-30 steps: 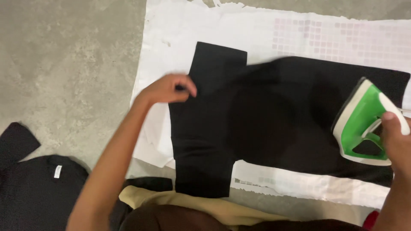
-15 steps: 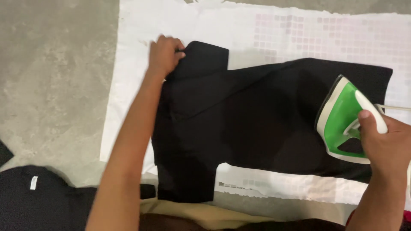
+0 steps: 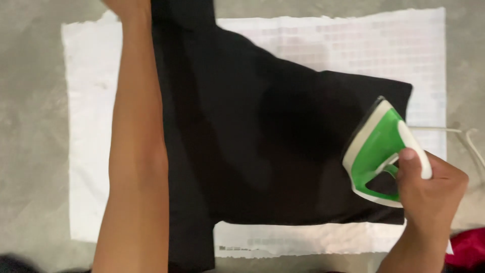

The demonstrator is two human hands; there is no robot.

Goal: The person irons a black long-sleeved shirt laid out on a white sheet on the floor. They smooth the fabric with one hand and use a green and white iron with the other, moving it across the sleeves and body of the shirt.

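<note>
head view: right hand point(image 3: 434, 194) fingers grip green iron point(image 3: 380, 151) on black garment point(image 3: 262, 146); left fingers unseen

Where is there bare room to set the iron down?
Bare white sheet above the black garment and left of the left forearm; concrete floor beyond. Crowded at right: iron in right hand, cord.

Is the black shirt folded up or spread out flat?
Spread out flat. The black shirt lies open across the white cloth, with the green iron resting on it.
</note>
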